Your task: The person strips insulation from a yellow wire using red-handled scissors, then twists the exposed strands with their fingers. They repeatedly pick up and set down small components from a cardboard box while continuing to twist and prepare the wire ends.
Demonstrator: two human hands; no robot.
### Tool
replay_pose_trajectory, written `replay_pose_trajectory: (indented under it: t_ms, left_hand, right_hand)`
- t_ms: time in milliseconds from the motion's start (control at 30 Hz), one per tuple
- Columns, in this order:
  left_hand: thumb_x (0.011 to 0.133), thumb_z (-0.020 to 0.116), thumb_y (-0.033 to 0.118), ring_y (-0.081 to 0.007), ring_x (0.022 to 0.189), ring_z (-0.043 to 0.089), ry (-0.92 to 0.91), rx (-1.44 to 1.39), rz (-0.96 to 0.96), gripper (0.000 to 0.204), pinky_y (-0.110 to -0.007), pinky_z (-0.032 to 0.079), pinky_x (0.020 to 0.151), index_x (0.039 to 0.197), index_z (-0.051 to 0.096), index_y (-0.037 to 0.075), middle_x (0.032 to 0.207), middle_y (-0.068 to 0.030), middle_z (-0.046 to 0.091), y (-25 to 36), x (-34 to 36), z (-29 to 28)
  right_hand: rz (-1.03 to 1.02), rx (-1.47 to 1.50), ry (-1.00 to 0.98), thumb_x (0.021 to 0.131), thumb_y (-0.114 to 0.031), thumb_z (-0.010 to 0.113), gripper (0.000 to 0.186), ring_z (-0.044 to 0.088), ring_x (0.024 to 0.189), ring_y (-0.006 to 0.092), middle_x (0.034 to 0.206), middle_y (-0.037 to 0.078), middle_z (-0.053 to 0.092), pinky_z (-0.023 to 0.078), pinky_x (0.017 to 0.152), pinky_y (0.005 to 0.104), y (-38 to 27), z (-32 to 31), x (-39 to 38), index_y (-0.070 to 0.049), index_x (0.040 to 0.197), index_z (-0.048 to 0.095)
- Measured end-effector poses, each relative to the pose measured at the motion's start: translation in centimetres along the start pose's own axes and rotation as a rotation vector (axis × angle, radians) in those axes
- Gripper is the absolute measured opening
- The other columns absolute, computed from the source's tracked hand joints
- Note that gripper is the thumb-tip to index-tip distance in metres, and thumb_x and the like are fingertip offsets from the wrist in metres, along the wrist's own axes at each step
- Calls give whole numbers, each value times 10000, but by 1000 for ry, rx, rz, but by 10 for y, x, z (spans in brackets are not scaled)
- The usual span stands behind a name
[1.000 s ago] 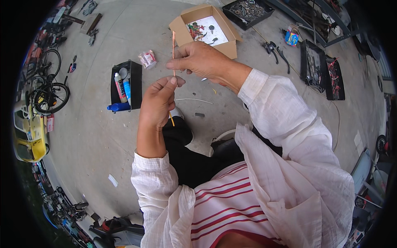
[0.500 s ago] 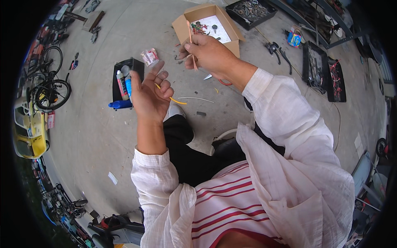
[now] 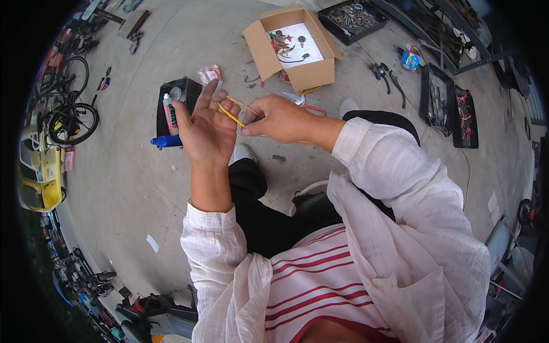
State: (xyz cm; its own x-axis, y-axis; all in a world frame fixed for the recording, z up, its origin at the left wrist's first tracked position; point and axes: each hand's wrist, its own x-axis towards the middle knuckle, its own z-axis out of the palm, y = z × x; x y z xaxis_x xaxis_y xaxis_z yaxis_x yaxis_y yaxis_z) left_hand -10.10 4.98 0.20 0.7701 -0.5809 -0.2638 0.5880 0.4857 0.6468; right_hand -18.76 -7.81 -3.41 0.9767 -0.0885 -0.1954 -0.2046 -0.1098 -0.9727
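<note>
My left hand (image 3: 210,128) is turned palm up, its index finger stretched out and its other fingers curled around a short yellow wire (image 3: 231,115). That wire slants down to the right, and its lower end meets the thumb of my right hand (image 3: 280,120). Between the fingers of my right hand a thin copper-coloured wire (image 3: 243,104) is pinched; its free end reaches over to my left fingertips. Both hands are close together in front of me, above the floor. Whether the two wires touch inside my right grip is hidden.
An open cardboard box (image 3: 314,74) with wire scraps stands ahead. Scissors (image 3: 303,102) with red handles lie before it. A black bin (image 3: 189,86) with bottles is on the left. Trays of metal parts (image 3: 351,23) and black-handled pliers (image 3: 386,74) lie at the far right.
My right hand has come down and toward me from near the box, bringing the copper-coloured wire to my left hand. The yellow wire now slants between both hands.
</note>
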Motion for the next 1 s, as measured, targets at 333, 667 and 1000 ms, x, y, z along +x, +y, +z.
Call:
replay_pose_trajectory:
  t_ms: [333,667,1000]
  left_hand:
    - [920,572,156,-207,943,626,67,396,-3,263,-320,510,851,1122,555,-11,1005,-125,645,-2,0,-10]
    - [905,559,166,-183,834,606,-37,286,-19,156,-318,484,764,1011,580,53,893,-64,634,-3,2,-14]
    - [910,558,146,-130,738,554,13,374,88,72,-261,440,698,911,545,76,804,-14,570,-11,-2,2]
  right_hand:
    - [99,353,65,791,-116,713,173,561,749,133,800,82,631,440,672,280,-5,-4,3,30,862,654]
    - [105,433,-68,817,-141,698,185,555,756,124,806,78,640,427,638,269,-4,-6,3,26,881,652]
    - [-281,-179,326,782,-160,709,314,453,666,60,912,50,560,385,579,221,-23,-12,-3,23,1025,630]
